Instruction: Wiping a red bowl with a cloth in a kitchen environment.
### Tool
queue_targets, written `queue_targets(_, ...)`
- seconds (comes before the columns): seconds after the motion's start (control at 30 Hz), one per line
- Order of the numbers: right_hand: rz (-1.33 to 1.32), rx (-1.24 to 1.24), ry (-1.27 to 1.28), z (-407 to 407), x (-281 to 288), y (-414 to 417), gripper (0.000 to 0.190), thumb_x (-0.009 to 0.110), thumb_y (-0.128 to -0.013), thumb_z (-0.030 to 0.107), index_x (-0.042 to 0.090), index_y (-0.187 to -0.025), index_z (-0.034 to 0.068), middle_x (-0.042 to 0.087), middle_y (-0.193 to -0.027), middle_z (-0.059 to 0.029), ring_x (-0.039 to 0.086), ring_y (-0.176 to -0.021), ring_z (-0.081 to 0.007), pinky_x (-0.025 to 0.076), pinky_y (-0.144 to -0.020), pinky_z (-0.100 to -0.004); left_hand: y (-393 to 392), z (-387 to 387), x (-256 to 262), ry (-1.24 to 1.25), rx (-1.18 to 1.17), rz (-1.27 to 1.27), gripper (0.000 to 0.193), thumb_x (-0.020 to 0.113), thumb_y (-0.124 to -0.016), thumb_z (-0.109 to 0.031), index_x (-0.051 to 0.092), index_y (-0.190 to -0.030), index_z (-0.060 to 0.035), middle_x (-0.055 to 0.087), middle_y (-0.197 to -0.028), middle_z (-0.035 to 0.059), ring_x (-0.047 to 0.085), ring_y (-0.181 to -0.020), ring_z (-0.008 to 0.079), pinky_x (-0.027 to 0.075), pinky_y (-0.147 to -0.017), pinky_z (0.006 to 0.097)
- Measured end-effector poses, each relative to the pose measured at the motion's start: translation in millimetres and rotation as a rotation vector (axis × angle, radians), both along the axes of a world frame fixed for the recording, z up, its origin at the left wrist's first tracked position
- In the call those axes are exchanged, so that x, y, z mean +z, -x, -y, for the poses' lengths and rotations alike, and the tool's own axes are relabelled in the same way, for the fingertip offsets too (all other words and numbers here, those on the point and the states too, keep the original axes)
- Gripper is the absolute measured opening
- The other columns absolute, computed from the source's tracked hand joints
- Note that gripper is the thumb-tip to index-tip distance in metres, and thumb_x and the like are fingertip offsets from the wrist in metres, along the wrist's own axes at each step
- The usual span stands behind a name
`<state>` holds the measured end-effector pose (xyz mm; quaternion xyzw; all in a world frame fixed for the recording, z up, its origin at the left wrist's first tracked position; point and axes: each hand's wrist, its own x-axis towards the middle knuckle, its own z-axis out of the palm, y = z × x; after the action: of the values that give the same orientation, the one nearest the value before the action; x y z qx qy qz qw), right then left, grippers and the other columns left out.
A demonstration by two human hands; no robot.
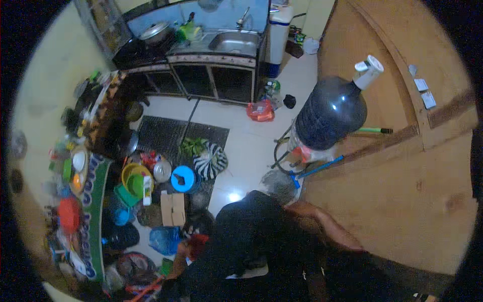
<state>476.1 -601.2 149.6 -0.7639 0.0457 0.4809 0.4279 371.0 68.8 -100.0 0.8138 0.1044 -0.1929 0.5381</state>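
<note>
At the lower left, my left hand (183, 250) is beside a red object (198, 243), partly covered by my dark clothing. Whether the fingers grip it is too blurred to tell. A crumpled blue plastic bag (164, 240) lies just left of that hand. My right hand (300, 208) is at the edge of the dark clothing over my bent knee (249, 211), its fingers mostly hidden. Near it on the tiles, a grey patch (279, 185) lies by the head of a blue-handled tool (296, 180).
A large dark water bottle (332, 113) leans by the wooden wall (377, 181). Left on the floor are a blue lid (183, 178), nested basins (136, 183), a cardboard box (173, 209) and a striped bag (211, 161) on a dark mat (160, 130). A sink (236, 42) stands behind.
</note>
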Motion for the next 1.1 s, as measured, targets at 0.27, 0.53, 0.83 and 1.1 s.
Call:
queue_targets(0.27,0.434,-0.545,-0.018,59.5,-7.2,-161.7,0.046,0.049,-0.090,0.046,0.065,-0.093,0.002,0.063,-0.082,-0.0016,0.056,-0.077,-0.0121,0.045,-0.068,-0.0284,-195.9,107.7,68.3,-0.033,0.155,0.078,0.048,0.062,-0.075,-0.007,0.051,-0.121,-0.0026,0.060,-0.112,0.0122,0.057,-0.100,0.0229,0.045,-0.088,0.0341)
queue_targets(0.53,0.356,-0.595,0.023,51.9,3.6,-316.1,0.052,0.050,-0.089,0.048,0.063,-0.102,-0.001,0.063,-0.088,-0.0080,0.056,-0.082,-0.0162,0.045,-0.077,-0.0335,-584.4,174.2,209.8,0.070,0.097,0.466,0.058,0.061,-0.077,-0.007,0.041,-0.131,-0.0008,0.051,-0.123,0.0132,0.051,-0.109,0.0230,0.040,-0.094,0.0340)
queue_targets(0.83,0.472,-1.274,-0.331,121.5,72.2,-450.8,0.039,0.052,-0.092,0.036,0.057,-0.109,0.001,0.061,-0.099,-0.0097,0.058,-0.087,-0.0173,0.046,-0.080,-0.0313,-815.4,587.9,366.5,0.491,-0.668,0.161,0.062,0.051,-0.075,0.009,0.034,-0.135,-0.0007,0.049,-0.127,0.0112,0.050,-0.115,0.0199,0.044,-0.094,0.0332)
queue_targets(1.1,1.059,-1.835,0.252,213.0,33.8,-468.1,0.017,0.064,-0.084,0.016,0.050,-0.088,0.007,0.047,-0.078,-0.0006,0.045,-0.073,-0.0111,0.040,-0.069,-0.0253,-807.2,843.0,392.5,0.660,-1.367,0.262,0.064,0.055,-0.078,-0.001,0.031,-0.137,-0.0046,0.050,-0.127,0.0120,0.048,-0.117,0.0221,0.037,-0.100,0.0358)
